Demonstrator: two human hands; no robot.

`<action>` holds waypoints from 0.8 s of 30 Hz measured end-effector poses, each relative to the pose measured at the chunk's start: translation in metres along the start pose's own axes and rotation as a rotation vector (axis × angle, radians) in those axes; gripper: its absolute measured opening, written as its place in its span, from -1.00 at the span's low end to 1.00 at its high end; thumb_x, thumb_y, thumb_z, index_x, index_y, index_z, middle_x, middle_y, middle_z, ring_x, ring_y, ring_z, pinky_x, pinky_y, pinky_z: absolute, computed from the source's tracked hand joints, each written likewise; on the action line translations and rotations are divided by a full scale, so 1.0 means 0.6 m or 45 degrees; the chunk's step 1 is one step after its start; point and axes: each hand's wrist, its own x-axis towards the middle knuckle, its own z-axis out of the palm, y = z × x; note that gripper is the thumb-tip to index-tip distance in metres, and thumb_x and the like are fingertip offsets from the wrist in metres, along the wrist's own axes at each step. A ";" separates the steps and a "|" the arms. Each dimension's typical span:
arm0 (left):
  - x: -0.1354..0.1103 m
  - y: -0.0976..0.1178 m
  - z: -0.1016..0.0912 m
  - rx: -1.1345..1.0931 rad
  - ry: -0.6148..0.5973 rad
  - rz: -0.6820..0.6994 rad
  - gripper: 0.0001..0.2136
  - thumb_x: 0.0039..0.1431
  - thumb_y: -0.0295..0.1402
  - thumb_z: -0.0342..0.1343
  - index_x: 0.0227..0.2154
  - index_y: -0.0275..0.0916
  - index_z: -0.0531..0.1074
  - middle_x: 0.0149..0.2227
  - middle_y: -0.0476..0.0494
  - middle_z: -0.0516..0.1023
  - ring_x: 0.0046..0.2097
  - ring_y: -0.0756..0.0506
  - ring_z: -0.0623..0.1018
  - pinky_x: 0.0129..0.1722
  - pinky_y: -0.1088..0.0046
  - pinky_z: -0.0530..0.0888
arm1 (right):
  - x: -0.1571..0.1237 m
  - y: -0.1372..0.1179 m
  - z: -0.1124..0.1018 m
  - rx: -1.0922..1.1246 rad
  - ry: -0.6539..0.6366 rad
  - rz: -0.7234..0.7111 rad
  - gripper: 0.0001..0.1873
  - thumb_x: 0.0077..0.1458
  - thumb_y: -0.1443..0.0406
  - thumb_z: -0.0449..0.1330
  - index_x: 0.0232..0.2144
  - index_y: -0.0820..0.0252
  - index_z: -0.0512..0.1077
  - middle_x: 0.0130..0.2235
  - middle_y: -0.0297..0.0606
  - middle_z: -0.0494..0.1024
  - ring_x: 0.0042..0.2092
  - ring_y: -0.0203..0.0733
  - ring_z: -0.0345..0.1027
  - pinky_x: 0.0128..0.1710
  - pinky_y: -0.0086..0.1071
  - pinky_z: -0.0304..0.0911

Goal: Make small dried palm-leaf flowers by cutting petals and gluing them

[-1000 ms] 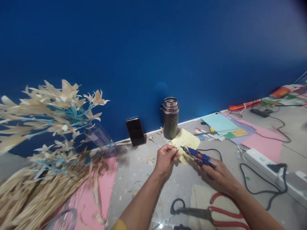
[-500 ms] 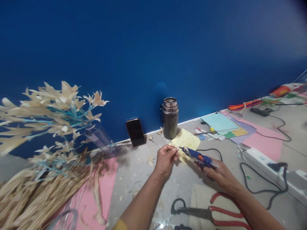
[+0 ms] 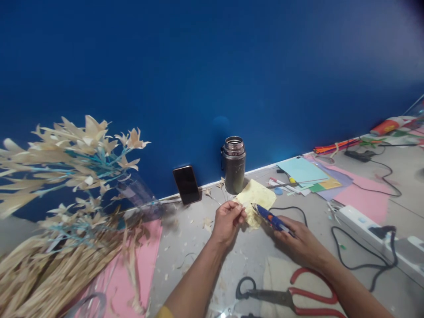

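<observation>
My left hand (image 3: pixel 228 221) is closed in a pinch on a thin stem with a small dried petal at its tip, held just above the grey floor. My right hand (image 3: pixel 300 243) grips a blue hot glue gun (image 3: pixel 270 217), its nozzle pointing left toward the pinched piece and nearly touching it. A yellow paper sheet (image 3: pixel 256 194) lies right behind both hands. A black cable (image 3: pixel 291 208) runs from the glue gun toward the right.
A metal flask (image 3: pixel 233 164) and a phone (image 3: pixel 186 184) stand against the blue wall. Dried straw flowers (image 3: pixel 76 168) and pink paper (image 3: pixel 141 260) fill the left. Red-handled scissors (image 3: pixel 288 296) lie near me. Coloured papers (image 3: pixel 308 174), a power strip (image 3: pixel 374 229) and cables lie at right.
The glue gun has tipped lower and flatter in my right hand, its nozzle staying near the left hand's pinch. The view has shifted down slightly. My left hand has barely moved.
</observation>
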 end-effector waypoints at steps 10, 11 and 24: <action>-0.003 0.004 0.002 -0.067 -0.007 0.032 -0.69 -0.13 -0.36 0.46 -0.50 -0.31 0.38 -0.42 -0.07 0.53 -0.45 0.05 0.47 -0.48 0.56 0.30 | -0.010 0.025 0.000 -0.256 0.135 -0.278 -0.66 0.11 0.25 0.09 -0.10 0.17 0.53 -0.14 -0.06 0.64 -0.14 -0.02 0.52 -0.12 -0.25 0.42; -0.002 0.003 0.001 -0.067 -0.006 0.033 -0.69 -0.13 -0.36 0.46 -0.50 -0.31 0.38 -0.43 -0.07 0.53 -0.46 0.05 0.47 -0.48 0.56 0.30 | -0.012 0.025 -0.001 -0.229 0.145 -0.284 -0.67 0.11 0.25 0.10 -0.11 0.16 0.53 -0.14 -0.09 0.64 -0.15 -0.04 0.53 -0.12 -0.28 0.43; -0.002 -0.002 0.003 -0.102 -0.005 -0.008 -0.70 -0.12 -0.36 0.46 -0.50 -0.32 0.40 -0.45 -0.08 0.52 -0.45 0.05 0.47 -0.48 0.57 0.31 | -0.014 0.001 0.005 -0.206 0.179 -0.426 -0.61 -0.01 0.40 0.05 -0.14 0.15 0.54 -0.23 -0.15 0.66 -0.20 -0.08 0.56 -0.17 -0.34 0.47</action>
